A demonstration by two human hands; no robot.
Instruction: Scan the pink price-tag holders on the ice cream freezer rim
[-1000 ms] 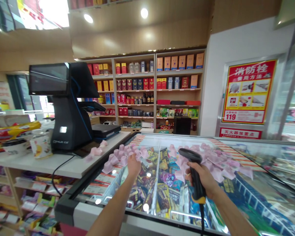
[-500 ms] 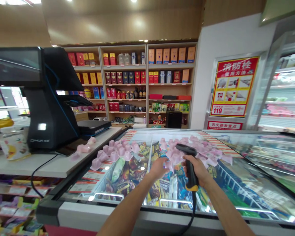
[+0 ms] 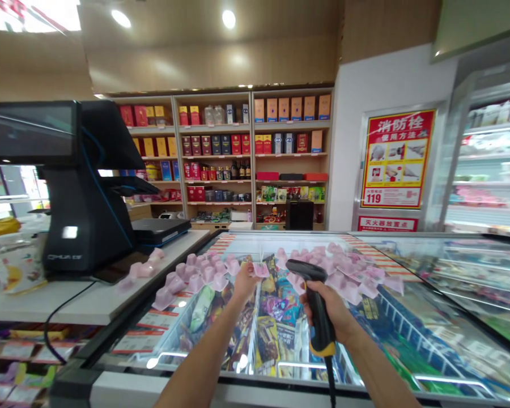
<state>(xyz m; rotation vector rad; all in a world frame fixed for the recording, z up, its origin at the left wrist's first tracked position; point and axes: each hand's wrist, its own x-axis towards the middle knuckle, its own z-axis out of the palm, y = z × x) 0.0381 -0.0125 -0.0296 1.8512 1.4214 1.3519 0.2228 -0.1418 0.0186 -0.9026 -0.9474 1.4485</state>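
My right hand (image 3: 329, 309) is wrapped around the grip of a black and yellow barcode scanner (image 3: 321, 311). Its head points left, over the glass of a chest freezer. Between the fingers of my left hand (image 3: 245, 280) is a small translucent pink cup-shaped piece (image 3: 261, 270), held just left of the scanner. Similar pink pieces lie on the glass in two groups, a left cluster (image 3: 191, 273) and a right cluster (image 3: 348, 269). Under the glass, wire baskets hold colourful packets (image 3: 280, 334).
On the left counter (image 3: 89, 306) stands a black checkout terminal (image 3: 89, 209), with several more pink pieces (image 3: 144, 268) beside it. The scanner's cable (image 3: 331, 379) runs down over the freezer's front edge. Shelves of boxes (image 3: 216, 144) line the back, and a glass-fronted fridge (image 3: 493, 164) stands at right.
My left hand has moved left, away from the scanner, with a pink cup-shaped piece in its fingers. The scanner in my right hand has shifted slightly left and nearer. The view has tilted up a little.
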